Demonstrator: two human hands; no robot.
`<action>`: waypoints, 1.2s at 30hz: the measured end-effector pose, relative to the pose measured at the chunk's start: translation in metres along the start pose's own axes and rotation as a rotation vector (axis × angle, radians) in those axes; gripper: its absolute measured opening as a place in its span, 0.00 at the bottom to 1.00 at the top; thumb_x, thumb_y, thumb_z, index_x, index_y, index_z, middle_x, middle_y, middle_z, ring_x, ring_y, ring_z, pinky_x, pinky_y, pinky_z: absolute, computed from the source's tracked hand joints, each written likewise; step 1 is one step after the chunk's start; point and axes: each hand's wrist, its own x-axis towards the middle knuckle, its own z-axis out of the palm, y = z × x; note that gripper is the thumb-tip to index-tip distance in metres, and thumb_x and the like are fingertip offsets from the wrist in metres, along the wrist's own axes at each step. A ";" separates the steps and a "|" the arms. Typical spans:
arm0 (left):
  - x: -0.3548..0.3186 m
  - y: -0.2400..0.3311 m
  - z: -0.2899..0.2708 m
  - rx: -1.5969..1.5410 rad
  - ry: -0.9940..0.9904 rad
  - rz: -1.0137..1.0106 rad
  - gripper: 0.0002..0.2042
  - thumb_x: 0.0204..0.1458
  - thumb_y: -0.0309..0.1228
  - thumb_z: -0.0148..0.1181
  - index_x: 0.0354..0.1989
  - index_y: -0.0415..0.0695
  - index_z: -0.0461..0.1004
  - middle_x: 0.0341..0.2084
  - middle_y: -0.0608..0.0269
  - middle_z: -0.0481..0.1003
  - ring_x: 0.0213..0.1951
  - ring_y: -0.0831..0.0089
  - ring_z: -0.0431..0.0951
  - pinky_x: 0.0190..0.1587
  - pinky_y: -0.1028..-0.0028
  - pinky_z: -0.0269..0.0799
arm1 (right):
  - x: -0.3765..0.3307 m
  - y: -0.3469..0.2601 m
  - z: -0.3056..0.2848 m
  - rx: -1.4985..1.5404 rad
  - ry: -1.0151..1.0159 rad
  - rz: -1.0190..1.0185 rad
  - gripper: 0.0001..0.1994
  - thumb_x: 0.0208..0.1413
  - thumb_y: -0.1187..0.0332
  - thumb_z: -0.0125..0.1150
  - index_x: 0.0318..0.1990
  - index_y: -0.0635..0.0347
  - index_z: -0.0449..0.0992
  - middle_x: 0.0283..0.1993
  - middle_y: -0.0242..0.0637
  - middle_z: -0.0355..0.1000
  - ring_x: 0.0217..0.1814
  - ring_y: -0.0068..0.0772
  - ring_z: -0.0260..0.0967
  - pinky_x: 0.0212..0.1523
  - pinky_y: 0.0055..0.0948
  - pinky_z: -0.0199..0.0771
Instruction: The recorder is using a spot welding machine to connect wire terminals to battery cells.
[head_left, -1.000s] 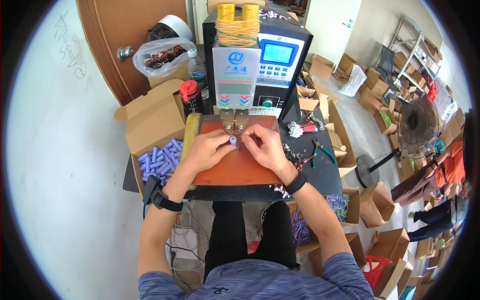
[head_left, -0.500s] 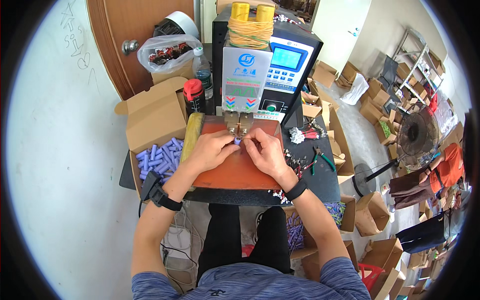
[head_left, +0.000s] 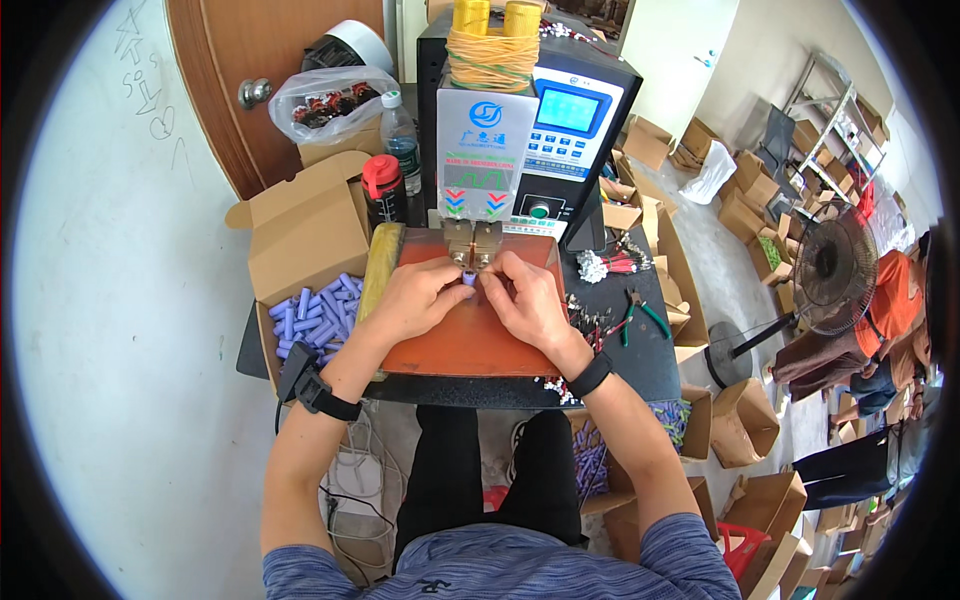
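- Purple cell [head_left: 469, 279], one, was pinched by the left hand [head_left: 412, 298].
- Right hand [head_left: 528, 302] was curled; its grip couldn't be told.
- Pliers [head_left: 655, 319], one pair, were seen.

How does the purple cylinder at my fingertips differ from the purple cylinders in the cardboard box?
The purple cylinder is single, at the left hand's fingertips; the boxed cylinders lie jumbled together. Fingers partly hide the purple cylinder, while several boxed cylinders show most of their length. Both share a purple colour and rounded shape.
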 end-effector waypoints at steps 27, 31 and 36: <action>-0.010 -0.010 0.006 -0.176 0.093 -0.127 0.09 0.56 0.25 0.51 0.42 0.32 0.70 0.27 0.51 0.71 0.29 0.60 0.72 0.35 0.66 0.67 | -0.008 0.011 0.006 -0.005 0.152 -0.048 0.08 0.52 0.73 0.55 0.39 0.60 0.66 0.26 0.45 0.72 0.29 0.52 0.72 0.30 0.46 0.69; 0.001 -0.013 0.010 -0.227 0.151 -0.122 0.10 0.57 0.21 0.48 0.46 0.31 0.67 0.28 0.59 0.69 0.29 0.73 0.68 0.34 0.74 0.65 | -0.008 0.017 0.001 0.016 0.202 -0.059 0.05 0.54 0.73 0.54 0.36 0.62 0.67 0.26 0.48 0.71 0.31 0.55 0.70 0.31 0.46 0.69; 0.002 -0.012 0.003 -0.151 0.022 -0.096 0.09 0.55 0.21 0.53 0.42 0.31 0.69 0.28 0.60 0.69 0.29 0.73 0.67 0.35 0.74 0.65 | -0.008 0.020 0.005 0.014 0.201 -0.032 0.04 0.54 0.72 0.55 0.34 0.62 0.68 0.27 0.47 0.72 0.32 0.53 0.71 0.31 0.44 0.70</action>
